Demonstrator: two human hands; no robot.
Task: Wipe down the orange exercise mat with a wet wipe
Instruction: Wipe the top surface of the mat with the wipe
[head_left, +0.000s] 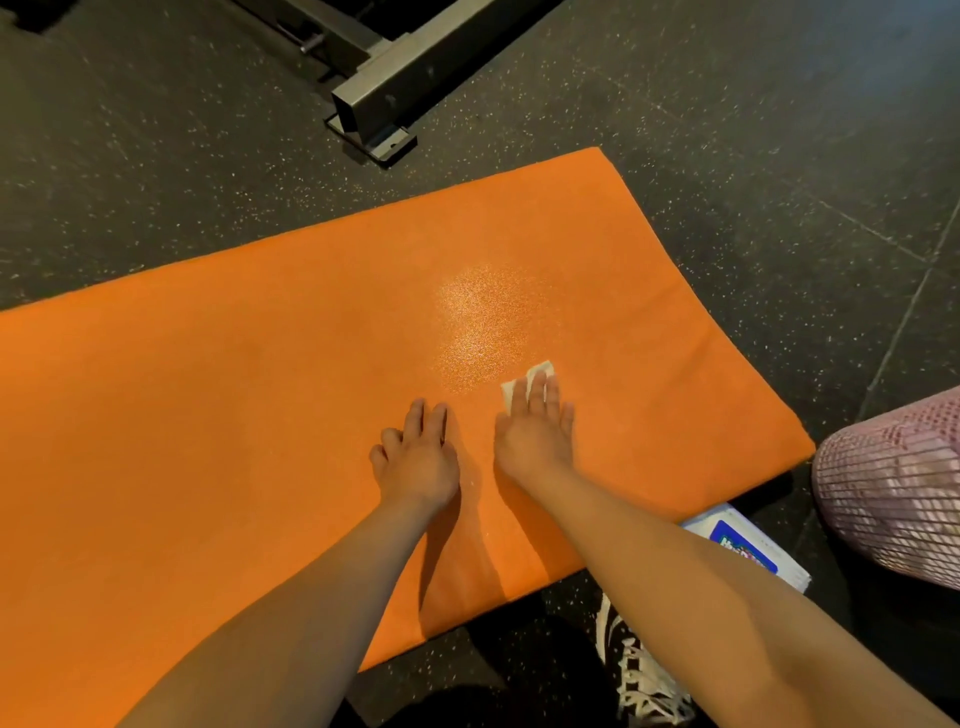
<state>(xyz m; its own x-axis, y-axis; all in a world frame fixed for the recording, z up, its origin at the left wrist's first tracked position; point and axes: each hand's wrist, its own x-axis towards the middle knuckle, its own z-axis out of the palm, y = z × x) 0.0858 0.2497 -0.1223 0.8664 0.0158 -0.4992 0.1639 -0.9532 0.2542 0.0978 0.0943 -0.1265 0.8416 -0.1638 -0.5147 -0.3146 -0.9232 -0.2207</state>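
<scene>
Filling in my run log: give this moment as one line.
phase: wiping | right hand: flat, pressing wet wipe on orange mat | left hand: resting on mat

Both forearms (291, 597) were stretched forward. The left grip (415, 460) was laid palm down, fingers loosely bent; the right grip (535, 431) was pressed flat, fingers straight.

Mat (208, 415) flat on the floor (156, 156). Both grips down on it, side by side: left grip (415, 457), right grip (535, 431) pressing on the wet wipe (537, 371). Wipes pack (748, 545) on the floor at the mat's near right edge, shoe (639, 670) nearer still. Frame foot (374, 109) stands behind the mat.
</scene>
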